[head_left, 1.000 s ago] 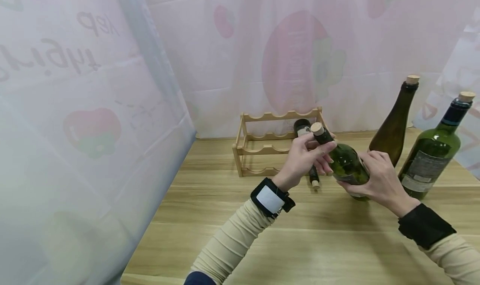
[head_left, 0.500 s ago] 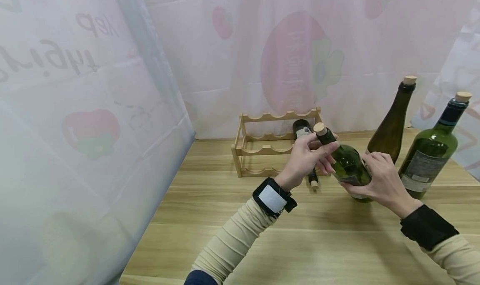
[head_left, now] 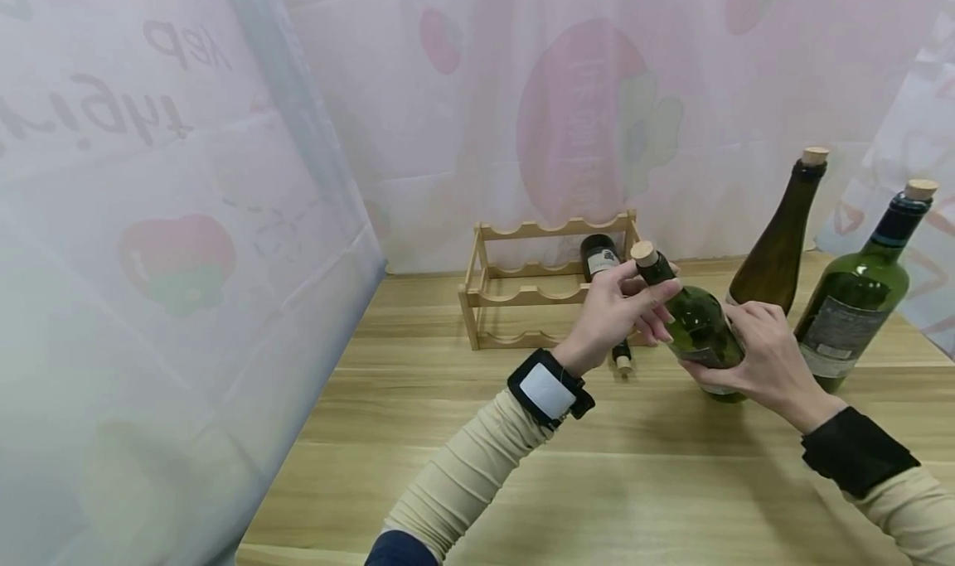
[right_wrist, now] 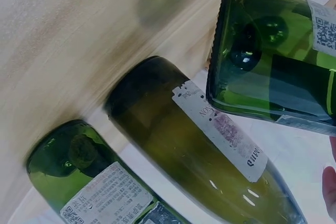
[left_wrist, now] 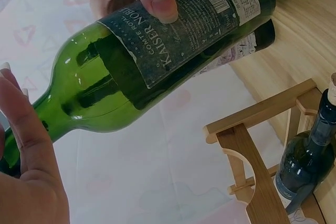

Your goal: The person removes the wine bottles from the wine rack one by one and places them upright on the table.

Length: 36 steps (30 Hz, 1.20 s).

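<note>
A corked green wine bottle [head_left: 697,321] is held tilted, its neck up and to the left. My left hand [head_left: 608,313] holds its neck just below the cork [head_left: 644,253], thumb on the near side. Around the lower body my right hand [head_left: 768,367] grips it. The dark label and the bottle's shoulder show in the left wrist view, where a thumb presses on the label [left_wrist: 168,40]. In the right wrist view its base [right_wrist: 226,45] appears raised off the table. Behind my left hand, a dark bottle [head_left: 599,255] lies in a small wooden rack [head_left: 533,297].
To the right stand a brown corked bottle [head_left: 772,259] and a green corked bottle [head_left: 854,317], close to my right hand. The wooden table [head_left: 418,433] meets a printed curtain [head_left: 448,152] at the back and left.
Both hands and the held bottle have shifted slightly to the right, away from the rack. The grips look the same, and the rack and standing bottles stay in place.
</note>
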Each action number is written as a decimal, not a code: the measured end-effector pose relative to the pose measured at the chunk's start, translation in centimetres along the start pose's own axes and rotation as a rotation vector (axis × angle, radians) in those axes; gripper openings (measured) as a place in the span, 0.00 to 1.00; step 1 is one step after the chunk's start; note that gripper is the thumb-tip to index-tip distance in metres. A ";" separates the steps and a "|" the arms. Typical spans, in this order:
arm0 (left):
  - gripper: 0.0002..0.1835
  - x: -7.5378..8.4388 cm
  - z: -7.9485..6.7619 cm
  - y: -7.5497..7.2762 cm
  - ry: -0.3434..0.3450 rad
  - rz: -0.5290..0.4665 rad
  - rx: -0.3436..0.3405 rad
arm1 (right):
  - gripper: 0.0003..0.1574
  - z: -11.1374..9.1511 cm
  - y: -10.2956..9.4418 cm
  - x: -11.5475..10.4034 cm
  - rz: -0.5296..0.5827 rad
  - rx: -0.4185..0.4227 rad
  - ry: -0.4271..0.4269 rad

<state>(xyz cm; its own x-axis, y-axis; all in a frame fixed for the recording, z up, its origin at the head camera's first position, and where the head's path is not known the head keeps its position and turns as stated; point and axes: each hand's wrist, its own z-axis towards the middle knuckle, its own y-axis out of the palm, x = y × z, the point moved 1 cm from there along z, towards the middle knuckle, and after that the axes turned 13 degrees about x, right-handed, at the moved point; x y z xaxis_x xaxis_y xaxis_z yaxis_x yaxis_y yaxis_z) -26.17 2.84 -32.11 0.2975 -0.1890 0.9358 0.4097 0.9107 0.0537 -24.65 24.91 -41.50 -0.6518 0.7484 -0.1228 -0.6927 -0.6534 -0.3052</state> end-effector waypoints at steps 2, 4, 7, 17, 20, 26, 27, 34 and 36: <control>0.15 0.0 0.0 0.1 -0.002 -0.005 -0.002 | 0.58 0.0 -0.1 0.1 -0.001 0.000 0.000; 0.14 0.0 0.1 0.2 -0.003 -0.006 -0.007 | 0.59 0.0 -0.2 0.1 -0.005 -0.002 0.002; 0.14 0.0 0.2 0.4 -0.005 -0.004 -0.012 | 0.60 0.0 -0.4 0.2 -0.013 -0.007 0.007; 0.14 -0.1 0.5 0.9 -0.003 0.000 -0.019 | 0.61 0.0 -1.1 0.5 -0.025 -0.014 0.010; 0.13 -0.2 0.5 1.1 -0.006 -0.004 -0.021 | 0.60 -0.2 -1.2 0.7 -0.028 -0.010 0.002; 0.13 -0.3 0.5 1.4 -0.030 -0.022 -0.027 | 0.58 -0.4 -1.5 1.1 -0.023 -0.005 -0.001; 0.14 -0.3 0.6 1.5 -0.031 -0.021 -0.029 | 0.58 -0.5 -1.6 1.1 -0.023 -0.005 0.000; 0.13 -0.3 0.7 1.9 -0.026 -0.006 -0.045 | 0.58 -0.6 -1.9 1.3 -0.035 -0.003 -0.001; 0.13 -0.3 0.8 2.1 -0.026 -0.001 -0.045 | 0.59 -0.7 -2.0 1.4 -0.044 -0.007 -0.003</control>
<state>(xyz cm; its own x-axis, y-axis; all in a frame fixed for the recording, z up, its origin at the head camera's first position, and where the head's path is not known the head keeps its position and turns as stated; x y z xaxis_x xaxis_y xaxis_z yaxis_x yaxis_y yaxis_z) -26.10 5.07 -32.01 0.2744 -0.1797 0.9447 0.4485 0.8929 0.0396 -23.96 27.33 -41.69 -0.6218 0.7759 -0.1067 -0.7184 -0.6193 -0.3168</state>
